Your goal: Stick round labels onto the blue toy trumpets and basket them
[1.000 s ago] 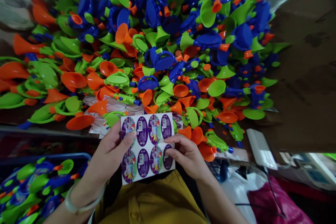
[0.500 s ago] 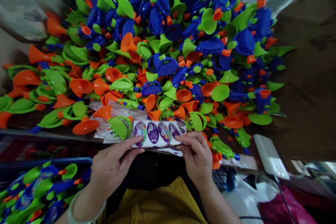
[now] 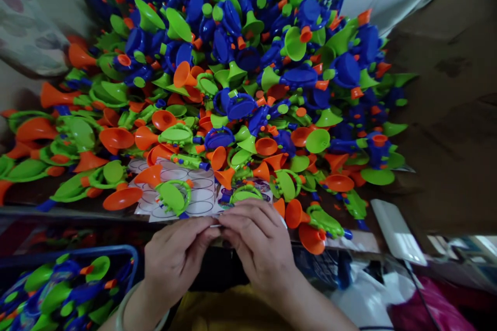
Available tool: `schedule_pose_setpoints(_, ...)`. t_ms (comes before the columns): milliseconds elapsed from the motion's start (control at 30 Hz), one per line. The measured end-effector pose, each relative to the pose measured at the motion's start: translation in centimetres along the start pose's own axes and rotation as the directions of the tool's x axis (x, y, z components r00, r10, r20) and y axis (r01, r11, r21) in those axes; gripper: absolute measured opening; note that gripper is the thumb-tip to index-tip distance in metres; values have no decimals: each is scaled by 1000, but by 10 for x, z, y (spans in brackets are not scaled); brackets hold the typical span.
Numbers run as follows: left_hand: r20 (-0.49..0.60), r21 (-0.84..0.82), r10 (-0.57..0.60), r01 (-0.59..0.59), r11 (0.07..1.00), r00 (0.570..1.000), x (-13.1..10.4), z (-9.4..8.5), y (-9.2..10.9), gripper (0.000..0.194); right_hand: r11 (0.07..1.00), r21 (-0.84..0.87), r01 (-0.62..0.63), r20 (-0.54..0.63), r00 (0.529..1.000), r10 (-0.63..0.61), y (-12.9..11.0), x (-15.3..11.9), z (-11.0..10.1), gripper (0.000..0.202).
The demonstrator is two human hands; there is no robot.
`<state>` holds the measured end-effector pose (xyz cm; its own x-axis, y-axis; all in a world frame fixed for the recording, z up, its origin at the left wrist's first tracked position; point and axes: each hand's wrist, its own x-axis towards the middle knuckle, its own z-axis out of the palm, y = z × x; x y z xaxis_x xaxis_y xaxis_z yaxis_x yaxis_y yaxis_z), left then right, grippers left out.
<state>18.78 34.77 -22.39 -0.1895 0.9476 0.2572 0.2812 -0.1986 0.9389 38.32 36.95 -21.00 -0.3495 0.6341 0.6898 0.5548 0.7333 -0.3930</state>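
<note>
Close together at the table's front edge, my left hand [image 3: 176, 251] and my right hand [image 3: 258, 240] both pinch the sticker strip [image 3: 216, 225]. Only a thin white edge of it shows between the fingertips. Just beyond my left hand, a green toy trumpet [image 3: 173, 196] with an orange bell lies on a white sheet with oval outlines [image 3: 202, 186]. A printed sticker sheet [image 3: 225, 195] lies beyond my right fingers, partly under another green trumpet.
A large pile of blue, green and orange toy trumpets [image 3: 240, 106] covers the table. At the lower left stands a blue crate [image 3: 134, 258] of similar toys. A white box-like device [image 3: 398, 230] lies at the right edge, with a cable.
My hands have come together, and the strip's printed face no longer shows. The view has shifted a little. More of the sheets on the table is visible.
</note>
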Motion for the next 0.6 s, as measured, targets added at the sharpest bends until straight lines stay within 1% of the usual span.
schedule_pose_setpoints(67,-9,96,151,-150,984,988,1,1,5,12,999,47,24,-63,998,-21,1,2,5,13)
schedule_pose_setpoints(100,2,106,157,-156,982,988,1,2,7,13,998,35,55,-103,993,-51,4,2,6,15)
schedule_pose_setpoints(133,17,95,128,-129,987,992,0,2,8,14,996,10,93,-135,987,-91,6,1,8,18)
schedule_pose_setpoints(200,61,49,20,-23,999,998,-1,2,9,21,985,-38,170,-170,970,-174,12,-2,8,24)
schedule_pose_setpoints(267,93,-13,-78,80,997,993,-1,3,8,25,971,-62,231,-163,957,-238,17,-4,8,26)
schedule_pose_setpoints(333,111,-81,-130,140,987,985,-1,4,8,24,959,-70,274,-146,948,-281,20,-5,6,25)
schedule_pose_setpoints(400,114,-126,-160,174,977,981,0,5,7,21,958,-73,279,-136,948,-286,21,-6,6,24)
schedule_pose_setpoints(500,103,-132,-209,222,966,972,3,4,5,21,970,-66,236,-125,962,-243,16,-10,6,21)
schedule_pose_setpoints(600,43,-117,-261,264,957,964,8,0,3,21,966,-4,259,-74,963,-259,8,-16,2,25)
